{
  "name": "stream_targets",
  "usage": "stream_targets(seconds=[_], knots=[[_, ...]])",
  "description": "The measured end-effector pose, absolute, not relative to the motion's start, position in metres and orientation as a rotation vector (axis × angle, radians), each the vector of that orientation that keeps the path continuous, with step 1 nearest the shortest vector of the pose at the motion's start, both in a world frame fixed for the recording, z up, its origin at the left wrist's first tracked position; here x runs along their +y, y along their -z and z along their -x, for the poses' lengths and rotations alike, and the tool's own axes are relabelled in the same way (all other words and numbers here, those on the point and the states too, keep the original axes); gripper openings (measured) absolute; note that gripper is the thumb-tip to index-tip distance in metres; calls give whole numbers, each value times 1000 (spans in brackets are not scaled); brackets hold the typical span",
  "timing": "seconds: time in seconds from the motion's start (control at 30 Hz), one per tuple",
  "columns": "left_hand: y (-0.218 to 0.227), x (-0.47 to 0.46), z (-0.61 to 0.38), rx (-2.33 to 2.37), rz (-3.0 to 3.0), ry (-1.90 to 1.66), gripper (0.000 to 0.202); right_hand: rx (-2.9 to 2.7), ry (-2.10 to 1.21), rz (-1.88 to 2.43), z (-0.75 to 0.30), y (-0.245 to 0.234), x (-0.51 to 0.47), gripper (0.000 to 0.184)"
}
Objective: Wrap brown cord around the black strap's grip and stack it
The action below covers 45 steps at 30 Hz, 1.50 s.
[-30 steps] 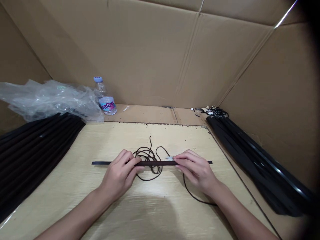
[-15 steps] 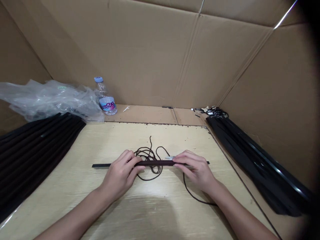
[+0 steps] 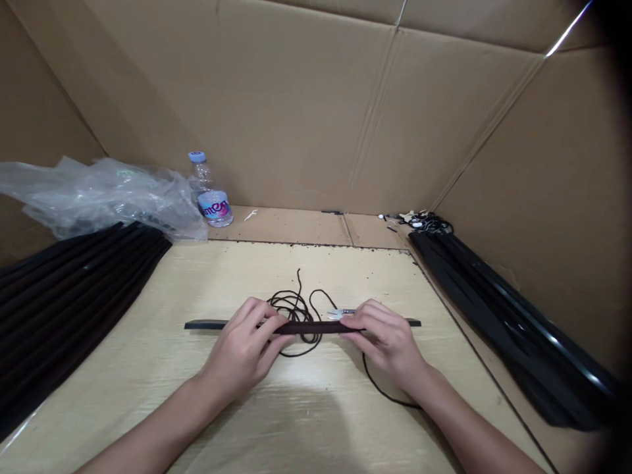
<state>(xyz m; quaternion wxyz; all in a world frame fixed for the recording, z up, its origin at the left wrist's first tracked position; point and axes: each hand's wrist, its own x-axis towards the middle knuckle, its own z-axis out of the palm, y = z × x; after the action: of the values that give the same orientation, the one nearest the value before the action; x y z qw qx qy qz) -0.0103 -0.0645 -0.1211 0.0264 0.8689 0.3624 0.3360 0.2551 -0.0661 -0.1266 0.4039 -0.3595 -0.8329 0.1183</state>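
A long, narrow dark strip (image 3: pixel 316 327), brown in the middle with black ends, lies crosswise between my hands. My left hand (image 3: pixel 249 339) pinches it left of the middle, thumb below and fingers above. On the right, my right hand (image 3: pixel 388 332) grips it the same way. Just behind the strip lies a loose tangle of dark cord (image 3: pixel 291 304), partly hidden by it. A length of this cord also runs out below my right hand. Small thread snips (image 3: pixel 340 314) lie behind the strip, their handle end hidden by my right hand.
Pleated dark fabric (image 3: pixel 83 283) lies at the left, below crumpled clear plastic (image 3: pixel 113 197). A water bottle (image 3: pixel 214 204) stands at the back. Black glossy strips (image 3: pixel 494 316) line the right edge, with a small heap of black cords and scraps (image 3: pixel 427 222) behind. Cardboard walls (image 3: pixel 296 112) enclose the table.
The strip has turned slightly and its black ends look wider. My left hand has shifted a little to the right. More of the snips now shows beside my right hand.
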Motion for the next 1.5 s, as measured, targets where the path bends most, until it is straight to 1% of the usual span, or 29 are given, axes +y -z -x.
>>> stream_targets(seconds=[0.13, 0.2, 0.33, 0.47, 0.63, 0.77, 0.9, 1.03, 1.17, 1.27, 1.33, 1.5], knots=[[124, -65, 8, 1054, -2730, -1062, 20, -2135, -323, 920, -251, 124, -70, 11], [124, -65, 7, 1076, -2749, -1064, 18, -2157, -317, 964, -247, 123, -71, 10], [122, -68, 2, 1107, -2816, -982, 11, -2213, -300, 976, -236, 125, -74, 21], [119, -72, -4, 1067, -2869, -991, 10, -2262, -266, 940, -230, 127, -79, 15], [117, -75, -7, 1037, -2892, -1006, 11, -2268, -186, 926, -231, 125, -83, 15], [118, -75, -8, 1001, -2945, -935, 11, -2287, -196, 940, -229, 125, -84, 15], [119, -75, -10, 1020, -2937, -982, 10, -2296, -198, 1007, -222, 123, -84, 13], [119, -77, -13, 1022, -2923, -973, 10, -2319, -213, 998, -217, 121, -86, 15], [118, -79, -16, 984, -2937, -991, 15, -2338, -220, 994, -219, 122, -87, 13], [120, -81, -18, 965, -2949, -916, 20, -2339, -206, 1002, -220, 124, -88, 13], [121, -81, -18, 989, -2946, -872, 21, -2343, -192, 1007, -221, 124, -89, 13], [120, -81, -13, 1084, -2874, -886, 18, -2328, -198, 1002, -224, 122, -88, 14]])
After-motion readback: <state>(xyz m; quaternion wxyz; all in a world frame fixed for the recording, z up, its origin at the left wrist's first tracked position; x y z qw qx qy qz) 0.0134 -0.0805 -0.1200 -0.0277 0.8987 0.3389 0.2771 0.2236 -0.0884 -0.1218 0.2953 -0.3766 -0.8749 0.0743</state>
